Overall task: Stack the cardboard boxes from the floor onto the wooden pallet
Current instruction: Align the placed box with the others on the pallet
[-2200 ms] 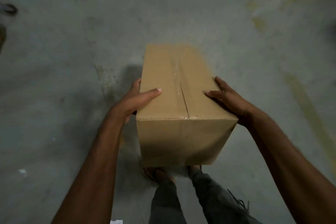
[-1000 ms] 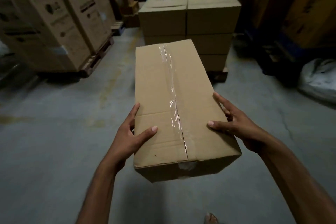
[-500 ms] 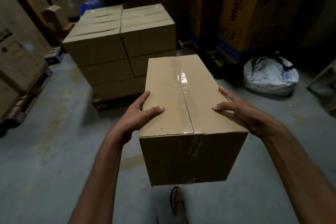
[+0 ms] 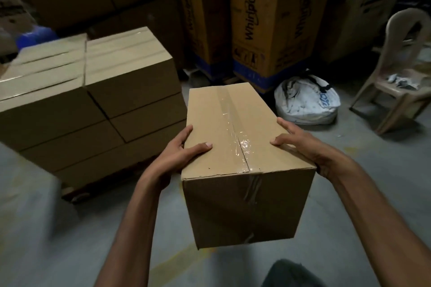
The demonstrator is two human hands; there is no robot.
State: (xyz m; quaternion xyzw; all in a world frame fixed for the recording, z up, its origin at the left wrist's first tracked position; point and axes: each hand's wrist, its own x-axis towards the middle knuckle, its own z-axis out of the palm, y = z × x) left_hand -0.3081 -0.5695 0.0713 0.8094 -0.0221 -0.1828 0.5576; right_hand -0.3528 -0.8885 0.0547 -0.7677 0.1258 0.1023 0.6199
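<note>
Now | my left hand [image 4: 179, 156] and right hand [image 4: 310, 149] grip the box [image 4: 219, 123], fingers down its sides, thumbs on top | stacked boxes [image 4: 93, 100] near, front-left.

Head view faces forward-down, seemingly near box [image 4: 247, 165].

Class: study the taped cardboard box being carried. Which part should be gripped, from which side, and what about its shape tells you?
Grip the two long side walls near the closer end, one hand from each side. The carried box is narrow enough to clamp between the left hand and right hand, thumbs hooked over its flat taped top.
</note>
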